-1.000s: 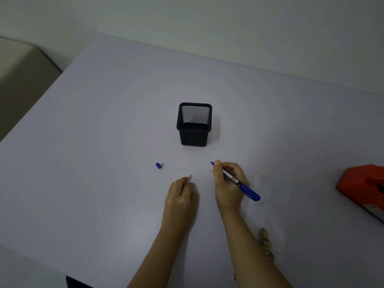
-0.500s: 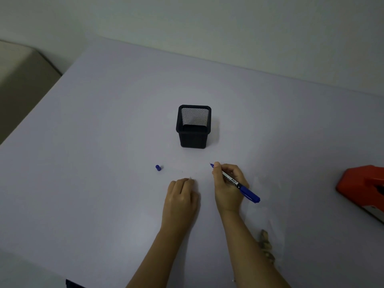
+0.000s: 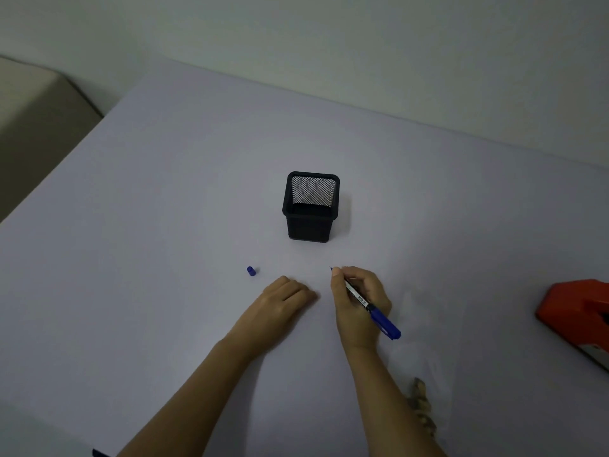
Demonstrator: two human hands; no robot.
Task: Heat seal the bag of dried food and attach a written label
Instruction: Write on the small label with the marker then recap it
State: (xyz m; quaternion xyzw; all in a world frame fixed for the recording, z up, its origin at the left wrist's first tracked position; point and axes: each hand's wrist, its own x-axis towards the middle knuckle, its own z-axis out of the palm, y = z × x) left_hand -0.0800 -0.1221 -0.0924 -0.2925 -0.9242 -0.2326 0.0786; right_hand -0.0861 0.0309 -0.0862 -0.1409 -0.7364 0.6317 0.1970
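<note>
My right hand (image 3: 357,301) grips a blue marker pen (image 3: 372,311) in a writing hold, its bare tip just above the white table (image 3: 164,225). The pen's blue cap (image 3: 251,271) lies on the table to the left. My left hand (image 3: 283,303) rests on the table beside the right, with its fingers curled under. The small white label seen at its fingertips a moment ago is now hidden beneath them. A clear bag of brown dried food (image 3: 421,404) lies near my right forearm, partly hidden by it.
A black mesh pen holder (image 3: 311,206) stands just beyond my hands. A red heat sealer (image 3: 580,318) sits at the right edge of the view. The table's left edge runs diagonally, with a beige surface (image 3: 33,120) beyond it.
My left hand's fingers have curled down over the small white label, hiding it. My right hand and the pen have barely shifted.
</note>
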